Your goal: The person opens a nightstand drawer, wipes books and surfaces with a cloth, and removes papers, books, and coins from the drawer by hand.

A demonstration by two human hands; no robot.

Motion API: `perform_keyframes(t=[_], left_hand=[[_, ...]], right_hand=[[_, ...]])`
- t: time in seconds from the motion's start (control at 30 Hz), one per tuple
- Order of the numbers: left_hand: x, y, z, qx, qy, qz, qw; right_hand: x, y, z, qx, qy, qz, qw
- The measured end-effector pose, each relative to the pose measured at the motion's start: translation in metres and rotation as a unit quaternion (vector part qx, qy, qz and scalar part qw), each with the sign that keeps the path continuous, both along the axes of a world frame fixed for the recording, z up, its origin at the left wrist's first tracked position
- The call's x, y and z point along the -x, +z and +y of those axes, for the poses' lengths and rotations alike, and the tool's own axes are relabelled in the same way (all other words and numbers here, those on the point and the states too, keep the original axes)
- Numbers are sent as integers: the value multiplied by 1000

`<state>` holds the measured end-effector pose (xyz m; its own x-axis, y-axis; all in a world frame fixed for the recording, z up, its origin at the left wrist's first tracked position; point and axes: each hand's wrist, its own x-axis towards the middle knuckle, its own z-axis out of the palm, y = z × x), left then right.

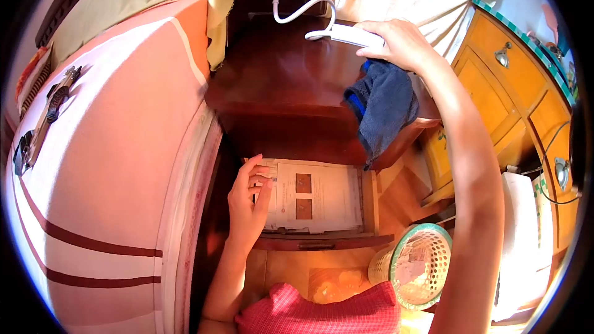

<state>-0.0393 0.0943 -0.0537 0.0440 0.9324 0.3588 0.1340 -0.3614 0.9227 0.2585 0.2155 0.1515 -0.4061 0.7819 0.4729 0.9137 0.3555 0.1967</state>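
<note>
So, the right hand (402, 43) is closed around the white base of a gooseneck phone holder (357, 36), right above the top of a dark reddish-brown wooden cabinet (275, 77). The holder's bendy neck curls away from the fingers and ends in a clamp head up near the back. Just below that hand there's a dark blue cloth (391, 102) hanging over the cabinet's front edge; can't tell if the hand touches it.

The left hand (246, 203) is half open, fingers loosely bent, at the left side of a pulled-out drawer (362, 242) with printed papers (337, 195) lying in it. Can't tell if it's actually touching them.

Further out, a perforated plastic basket (380, 267) with a green rim sits on the floor right of the drawer. Over on the left is a bed with a pink sheet (130, 167), and on the right a yellow wooden dresser (486, 89) with metal pulls.
</note>
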Motion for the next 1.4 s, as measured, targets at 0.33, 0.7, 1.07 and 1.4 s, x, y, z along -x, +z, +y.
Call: perform_keyframes(t=[0.33, 0.7, 1.07, 1.4], left_hand=[[-3, -14, 3, 25, 0, 3, 1000], [6, -26, 7, 33, 16, 17, 999], [19, -54, 2, 76, 50, 11, 996], [17, -69, 0, 86, 21, 34, 995]], right_hand=[[4, -6, -10, 27, -1, -30, 999], [76, -62, -89, -198, 175, -8, 964], [36, -356, -65, 323, -29, 96, 941], [38, -351, -47, 422, -165, 54, 890]])
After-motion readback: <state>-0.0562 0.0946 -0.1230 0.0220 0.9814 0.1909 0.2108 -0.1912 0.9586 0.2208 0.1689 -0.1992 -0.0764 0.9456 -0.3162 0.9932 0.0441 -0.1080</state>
